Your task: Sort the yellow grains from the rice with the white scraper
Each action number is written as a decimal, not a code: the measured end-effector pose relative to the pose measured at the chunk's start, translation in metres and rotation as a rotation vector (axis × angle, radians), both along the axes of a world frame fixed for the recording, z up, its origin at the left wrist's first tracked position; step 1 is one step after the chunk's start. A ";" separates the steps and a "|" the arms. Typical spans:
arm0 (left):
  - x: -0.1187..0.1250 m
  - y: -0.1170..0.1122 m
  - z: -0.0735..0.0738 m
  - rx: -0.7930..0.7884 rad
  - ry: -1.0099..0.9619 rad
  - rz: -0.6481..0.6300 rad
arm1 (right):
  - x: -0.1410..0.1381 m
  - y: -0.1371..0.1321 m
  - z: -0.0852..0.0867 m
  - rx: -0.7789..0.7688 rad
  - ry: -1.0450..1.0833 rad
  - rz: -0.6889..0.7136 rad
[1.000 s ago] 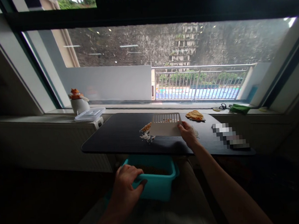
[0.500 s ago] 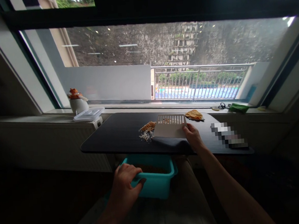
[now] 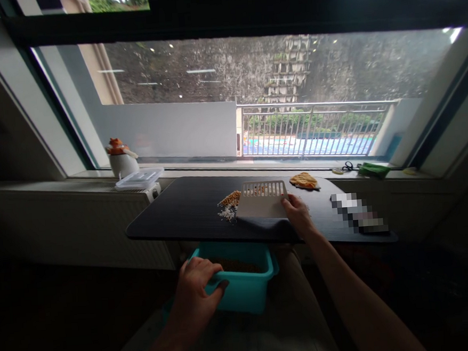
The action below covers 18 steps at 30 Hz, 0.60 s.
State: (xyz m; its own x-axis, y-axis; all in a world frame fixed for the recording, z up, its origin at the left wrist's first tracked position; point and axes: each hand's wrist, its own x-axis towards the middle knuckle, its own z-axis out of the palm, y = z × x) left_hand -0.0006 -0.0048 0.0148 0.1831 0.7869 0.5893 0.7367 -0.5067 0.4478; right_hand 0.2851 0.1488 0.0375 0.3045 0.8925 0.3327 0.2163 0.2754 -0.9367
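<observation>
My left hand [image 3: 201, 282] is closed over the left rim of a teal plastic tub [image 3: 242, 292], its thumb on the outside. Brown grainy material [image 3: 236, 264] lies in the tub, which sits at my lap below the table edge. In my right hand [image 3: 298, 214] is the right edge of a flat white plastic panel [image 3: 260, 208] with a row of slots along its far side. The panel stands tilted over the dark table [image 3: 176, 211]. Against its left edge lie yellow-orange kernels [image 3: 231, 198] and white grains [image 3: 227, 213]. Some kernels show through the slots; what else lies behind it is hidden.
A folded orange cloth [image 3: 304, 180] lies at the table's back right, and a blurred-out item [image 3: 359, 212] at its right end. On the sill are a green cloth [image 3: 373, 170], scissors [image 3: 347, 166], a clear plastic lid [image 3: 140, 178] and a white pot [image 3: 123, 164].
My right hand and the white panel have moved slightly left, up to the kernels and white grains. My left hand stays on the tub's rim.
</observation>
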 end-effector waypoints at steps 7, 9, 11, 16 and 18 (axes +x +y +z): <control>0.001 0.000 -0.002 -0.001 -0.005 0.008 | 0.003 -0.005 0.000 0.007 0.026 0.012; 0.001 0.000 -0.002 -0.003 -0.004 0.007 | 0.000 -0.006 0.002 0.013 0.026 0.005; 0.001 0.000 -0.002 -0.005 -0.002 0.006 | -0.003 -0.007 0.003 0.014 0.022 -0.002; 0.001 0.000 -0.003 -0.016 0.002 0.004 | -0.001 -0.012 0.001 0.006 0.022 0.005; 0.002 0.000 -0.004 -0.021 0.000 0.001 | 0.003 -0.012 -0.001 0.004 0.027 -0.006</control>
State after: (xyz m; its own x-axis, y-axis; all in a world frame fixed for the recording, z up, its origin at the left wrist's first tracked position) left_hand 0.0013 -0.0047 0.0111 0.1826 0.7991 0.5728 0.7372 -0.4968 0.4580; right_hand 0.2882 0.1364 0.0362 0.3188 0.8895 0.3275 0.1925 0.2776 -0.9412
